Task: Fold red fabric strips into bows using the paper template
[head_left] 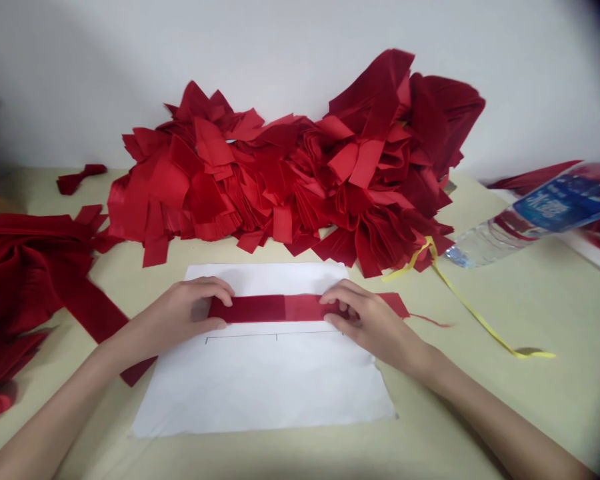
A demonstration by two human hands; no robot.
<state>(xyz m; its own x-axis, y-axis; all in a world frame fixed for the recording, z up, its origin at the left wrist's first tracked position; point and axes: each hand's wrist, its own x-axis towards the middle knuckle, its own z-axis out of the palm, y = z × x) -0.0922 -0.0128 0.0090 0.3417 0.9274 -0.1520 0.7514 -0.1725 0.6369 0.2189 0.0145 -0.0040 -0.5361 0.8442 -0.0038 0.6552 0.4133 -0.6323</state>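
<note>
A red fabric strip [280, 308] lies flat across a white paper sheet [260, 387] marked with a thin drawn line. My left hand [185, 313] grips the strip's left end, fingers curled over it. At the strip's right part, my right hand [365, 317] pinches it with thumb and fingers. The strip's right tip sticks out past my right hand.
A big heap of red fabric pieces [290, 173] lies behind the paper against the white wall. More red cloth [20, 280] is piled at the left. A yellow ribbon [470, 313] trails to the right. A plastic water bottle [535, 213] lies at the right.
</note>
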